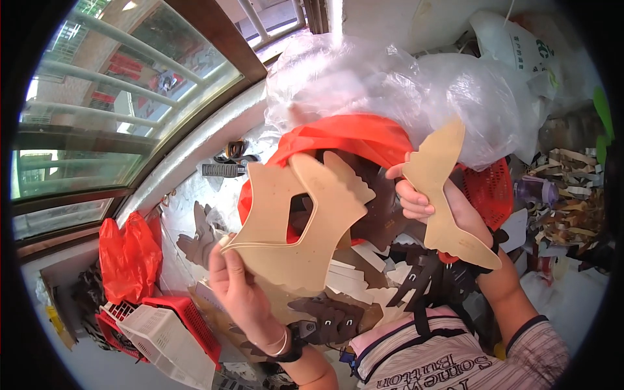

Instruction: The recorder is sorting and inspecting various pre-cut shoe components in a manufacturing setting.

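Observation:
My left hand pinches the lower left corner of a small stack of tan, leather-like shoe-upper pieces, curved sheets with wavy edges and an angular gap in the middle. My right hand grips a single tan shoe-upper piece at its narrow waist; its two wide ends point up and down to the right. The piece hides part of that hand. Behind the stack lies an open red plastic bag with dark brown pieces in and before it. More dark brown cut pieces lie below my left hand.
Clear plastic bags bulge at the back. A barred window runs along the left. A red bag and a white basket are at lower left. Tan and brown scraps and a red basket are on the right.

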Demonstrator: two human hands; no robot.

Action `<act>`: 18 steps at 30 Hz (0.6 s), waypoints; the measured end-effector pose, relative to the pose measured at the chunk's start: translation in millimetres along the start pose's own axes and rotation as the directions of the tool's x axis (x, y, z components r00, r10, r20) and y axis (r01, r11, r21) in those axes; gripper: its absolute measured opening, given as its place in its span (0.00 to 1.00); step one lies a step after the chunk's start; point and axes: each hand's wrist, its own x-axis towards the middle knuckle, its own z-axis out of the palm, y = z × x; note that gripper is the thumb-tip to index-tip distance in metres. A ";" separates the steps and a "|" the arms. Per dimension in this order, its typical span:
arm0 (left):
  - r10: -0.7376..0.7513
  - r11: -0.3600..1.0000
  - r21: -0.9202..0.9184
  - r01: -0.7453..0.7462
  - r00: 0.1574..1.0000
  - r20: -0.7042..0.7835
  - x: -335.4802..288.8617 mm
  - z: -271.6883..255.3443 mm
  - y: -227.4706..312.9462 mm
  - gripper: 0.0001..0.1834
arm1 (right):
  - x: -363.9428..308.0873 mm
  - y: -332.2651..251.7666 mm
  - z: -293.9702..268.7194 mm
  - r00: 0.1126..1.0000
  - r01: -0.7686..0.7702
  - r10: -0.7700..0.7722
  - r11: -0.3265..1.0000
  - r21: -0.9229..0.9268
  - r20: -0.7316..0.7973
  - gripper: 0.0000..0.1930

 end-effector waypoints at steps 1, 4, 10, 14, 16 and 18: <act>-0.063 0.995 -0.080 0.055 0.993 -0.102 -5.0 5.9 -16.0 0.12 | -11.1 1.9 0.7 0.994 0.064 -0.069 0.996 -0.056 -0.090 0.17; -0.218 0.954 -0.226 0.199 0.974 -0.064 -16.0 -2.4 -68.8 0.11 | -35.2 3.9 -6.8 0.971 0.101 -0.138 0.977 -0.189 -0.194 0.13; -0.384 0.902 -0.254 0.350 0.919 -0.094 -32.3 -29.1 -180.9 0.15 | -58.2 17.9 -20.7 0.847 0.035 -0.135 0.979 -0.200 -0.514 0.17; -0.424 0.890 -0.249 0.383 0.895 -0.139 -32.4 -28.6 -185.5 0.16 | -50.1 31.9 -22.3 0.639 0.003 -0.163 0.978 -0.210 -0.752 0.16; -0.275 0.959 0.016 0.283 0.944 -0.181 -31.9 -21.5 -181.5 0.19 | -50.8 35.1 -36.6 0.686 0.090 -0.180 0.982 -0.164 -0.705 0.14; -0.080 0.919 0.362 0.159 0.972 -0.222 -32.6 -2.6 -165.2 0.21 | -48.2 38.8 -45.6 0.691 0.114 -0.210 0.976 -0.183 -0.692 0.13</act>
